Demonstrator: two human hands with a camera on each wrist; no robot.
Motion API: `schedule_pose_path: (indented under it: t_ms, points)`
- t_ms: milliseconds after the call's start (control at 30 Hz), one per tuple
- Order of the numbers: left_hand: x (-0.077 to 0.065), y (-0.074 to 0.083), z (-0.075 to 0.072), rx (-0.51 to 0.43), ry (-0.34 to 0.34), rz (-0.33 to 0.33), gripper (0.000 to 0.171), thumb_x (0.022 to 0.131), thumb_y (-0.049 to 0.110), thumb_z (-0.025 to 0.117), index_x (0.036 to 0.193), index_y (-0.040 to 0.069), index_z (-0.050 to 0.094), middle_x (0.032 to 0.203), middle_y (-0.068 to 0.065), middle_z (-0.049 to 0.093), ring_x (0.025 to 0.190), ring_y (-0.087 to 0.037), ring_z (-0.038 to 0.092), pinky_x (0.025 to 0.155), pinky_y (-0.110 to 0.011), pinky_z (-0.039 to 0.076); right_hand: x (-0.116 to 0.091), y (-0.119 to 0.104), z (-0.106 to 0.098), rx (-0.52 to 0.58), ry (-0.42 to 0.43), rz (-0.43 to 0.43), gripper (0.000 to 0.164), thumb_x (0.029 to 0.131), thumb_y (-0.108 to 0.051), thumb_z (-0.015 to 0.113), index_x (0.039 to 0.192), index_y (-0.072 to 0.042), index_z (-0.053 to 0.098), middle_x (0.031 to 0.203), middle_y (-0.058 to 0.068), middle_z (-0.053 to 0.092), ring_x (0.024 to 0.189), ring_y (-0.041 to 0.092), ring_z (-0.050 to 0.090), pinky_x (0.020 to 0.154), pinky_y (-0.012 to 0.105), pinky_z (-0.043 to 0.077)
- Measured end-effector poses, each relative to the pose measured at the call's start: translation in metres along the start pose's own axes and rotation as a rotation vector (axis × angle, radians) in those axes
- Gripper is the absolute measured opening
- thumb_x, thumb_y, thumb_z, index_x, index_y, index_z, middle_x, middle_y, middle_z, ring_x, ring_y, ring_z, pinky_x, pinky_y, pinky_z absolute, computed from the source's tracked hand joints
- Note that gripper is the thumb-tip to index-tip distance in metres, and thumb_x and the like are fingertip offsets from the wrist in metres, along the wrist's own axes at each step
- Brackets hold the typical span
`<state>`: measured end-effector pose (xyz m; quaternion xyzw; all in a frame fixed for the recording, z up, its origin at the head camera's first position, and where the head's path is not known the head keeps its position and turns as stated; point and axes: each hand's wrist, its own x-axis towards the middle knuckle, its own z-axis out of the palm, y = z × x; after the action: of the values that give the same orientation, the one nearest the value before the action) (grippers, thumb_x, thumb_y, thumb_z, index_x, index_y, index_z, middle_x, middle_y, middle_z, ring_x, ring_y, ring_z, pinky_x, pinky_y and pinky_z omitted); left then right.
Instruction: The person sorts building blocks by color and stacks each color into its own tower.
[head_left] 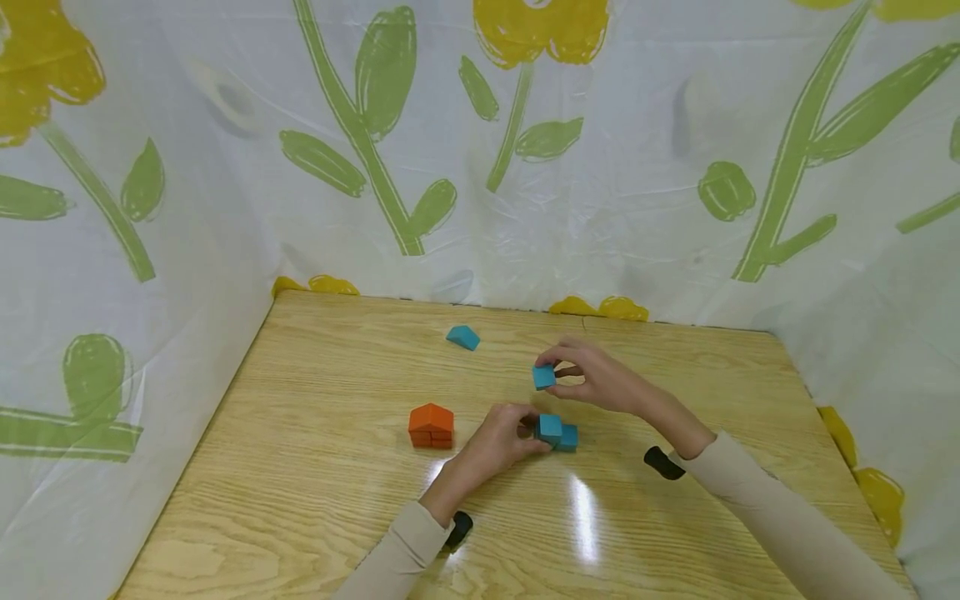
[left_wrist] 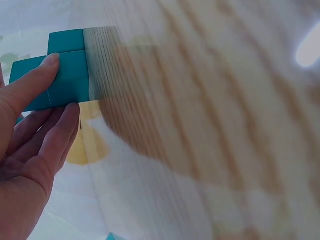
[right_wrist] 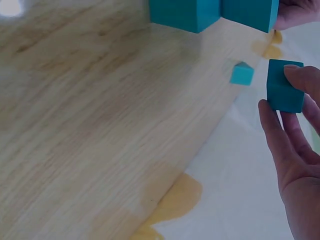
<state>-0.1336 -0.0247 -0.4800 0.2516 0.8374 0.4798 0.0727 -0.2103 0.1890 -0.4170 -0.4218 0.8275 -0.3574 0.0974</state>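
My left hand (head_left: 495, 446) pinches a small stack of blue blocks (head_left: 550, 428), thumb on one side and fingers on the other. Another blue block (head_left: 568, 438) sits against the stack's right side; in the left wrist view the joined blocks (left_wrist: 72, 75) form a stepped shape. Farther back and to the right, my right hand (head_left: 592, 377) holds a single blue block (head_left: 543, 377) between thumb and fingertips, apart from the stack. The right wrist view shows this held block (right_wrist: 285, 86) with the thumb across one face.
Left of my left hand stands a small orange block house (head_left: 431, 426) with a peaked top. A blue roof-shaped block (head_left: 463, 337) lies near the back of the wooden table (head_left: 337, 367). Flower-printed white sheeting (head_left: 615, 208) encloses the table's back and sides.
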Motion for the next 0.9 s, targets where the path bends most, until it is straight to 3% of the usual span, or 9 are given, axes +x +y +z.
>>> schedule_pose_path:
  t_ms: [167,467,900]
  points:
    - [0.000,0.000,0.000,0.004,0.001,0.002,0.022,0.086,0.008,0.085,0.103,-0.001,0.073,0.101,-0.012,0.075,0.092,-0.022,0.073,0.081,-0.028,0.060,-0.015,0.002,0.002,0.026,0.020,0.017,0.034,0.094,-0.004,0.076,0.126,-0.003,0.066,0.120,0.009,0.061,0.112,0.030,0.062,0.094,0.041,0.059]
    - [0.000,0.000,0.000,-0.007,-0.016,-0.017,0.023,0.087,0.008,0.084,0.107,0.001,0.074,0.104,-0.009,0.075,0.095,-0.017,0.071,0.084,-0.025,0.059,-0.038,0.004,0.003,0.085,0.046,0.061,0.034,0.094,-0.005,0.076,0.126,-0.005,0.066,0.121,0.007,0.061,0.115,0.030,0.061,0.095,0.040,0.058]
    - [0.001,-0.002,0.001,-0.032,-0.015,-0.019,0.024,0.086,0.007,0.084,0.107,0.000,0.074,0.105,-0.009,0.075,0.096,-0.017,0.071,0.085,-0.026,0.059,-0.073,0.008,0.019,0.128,0.122,0.059,0.037,0.089,0.003,0.078,0.123,-0.005,0.066,0.117,0.007,0.066,0.107,0.026,0.066,0.087,0.042,0.061]
